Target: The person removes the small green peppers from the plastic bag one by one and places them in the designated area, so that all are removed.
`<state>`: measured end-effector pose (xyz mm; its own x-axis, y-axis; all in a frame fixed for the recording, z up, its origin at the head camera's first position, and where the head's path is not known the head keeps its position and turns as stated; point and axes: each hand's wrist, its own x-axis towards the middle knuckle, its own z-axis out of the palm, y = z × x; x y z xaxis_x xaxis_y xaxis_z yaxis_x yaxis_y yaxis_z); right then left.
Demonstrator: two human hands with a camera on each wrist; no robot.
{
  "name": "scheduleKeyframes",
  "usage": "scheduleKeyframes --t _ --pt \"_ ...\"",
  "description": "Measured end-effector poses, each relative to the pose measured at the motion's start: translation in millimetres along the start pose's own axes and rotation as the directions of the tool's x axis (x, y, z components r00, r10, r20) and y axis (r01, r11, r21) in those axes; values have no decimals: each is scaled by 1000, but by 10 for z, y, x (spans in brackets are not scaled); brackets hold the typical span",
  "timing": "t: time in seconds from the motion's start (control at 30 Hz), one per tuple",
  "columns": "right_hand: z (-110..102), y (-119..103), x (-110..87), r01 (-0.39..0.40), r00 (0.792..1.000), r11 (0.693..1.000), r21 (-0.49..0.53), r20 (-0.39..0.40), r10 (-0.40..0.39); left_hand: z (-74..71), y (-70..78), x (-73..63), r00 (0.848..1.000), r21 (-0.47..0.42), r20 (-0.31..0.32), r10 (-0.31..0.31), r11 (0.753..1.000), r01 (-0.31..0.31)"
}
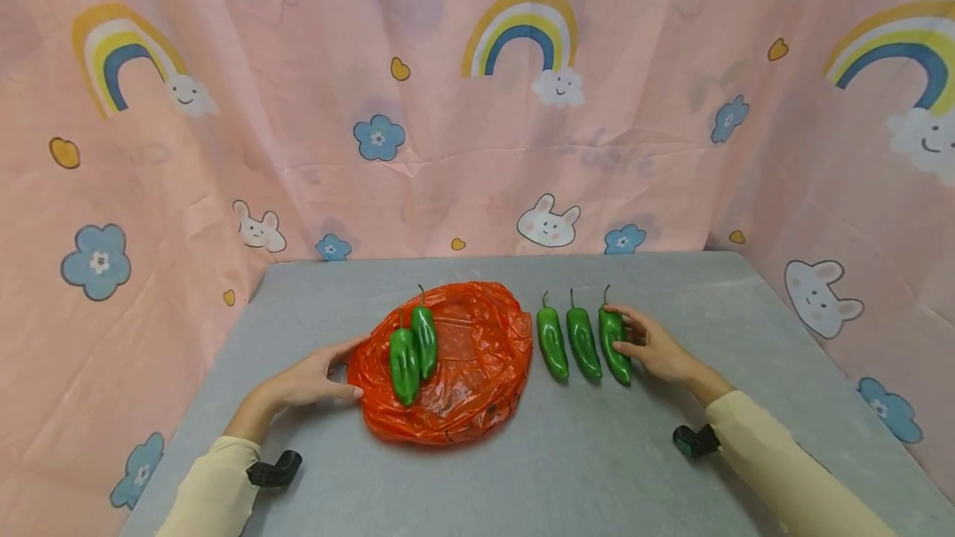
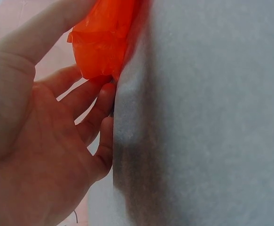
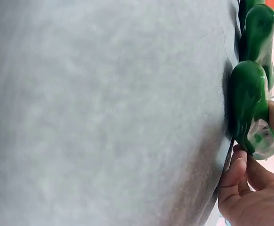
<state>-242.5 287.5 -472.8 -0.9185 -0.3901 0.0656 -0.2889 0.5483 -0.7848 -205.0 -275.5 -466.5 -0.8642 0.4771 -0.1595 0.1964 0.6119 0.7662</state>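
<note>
On the grey table in the head view lies a round, crumpled red plastic bag (image 1: 477, 371), its mouth spread wide. Two green chili peppers (image 1: 404, 367) lie side by side in its left part. My left hand (image 1: 317, 375) rests at the bag's left edge, thumb and fingers spread and touching the red plastic (image 2: 101, 52). To the right of the bag, three more green peppers (image 1: 552, 345) form a row, stems pointing away from me. My right hand (image 1: 656, 350) holds the rightmost pepper (image 1: 612, 338) from its right side, thumb on it and fingers around it (image 3: 247, 99).
Pink curtains (image 1: 448, 189) printed with rainbows, flowers and rabbits hang behind and on both sides of the grey table (image 1: 597, 462). A black wrist device (image 1: 274, 471) sits at the left sleeve, and another device (image 1: 695, 441) at the right.
</note>
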Motion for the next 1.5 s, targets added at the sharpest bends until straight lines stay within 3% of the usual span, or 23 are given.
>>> scheduleKeyframes --t 0.27,0.5,1.1,1.5 --pt "-36 30 6 4 1000 1000 -14 8 -4 8 11 -11 1000 1 -5 6 1000 -6" --pt "-56 58 -6 2 1000 1000 -28 29 -2 10 48 -26 998 22 -9 55 998 -54" --pt "-86 64 26 21 998 999 -42 59 -18 2 -3 -10 1000 8 -10 22 1000 -22" --pt "-77 94 2 -88 992 996 -8 88 89 27 -4 -6 999 14 -16 34 999 -34"
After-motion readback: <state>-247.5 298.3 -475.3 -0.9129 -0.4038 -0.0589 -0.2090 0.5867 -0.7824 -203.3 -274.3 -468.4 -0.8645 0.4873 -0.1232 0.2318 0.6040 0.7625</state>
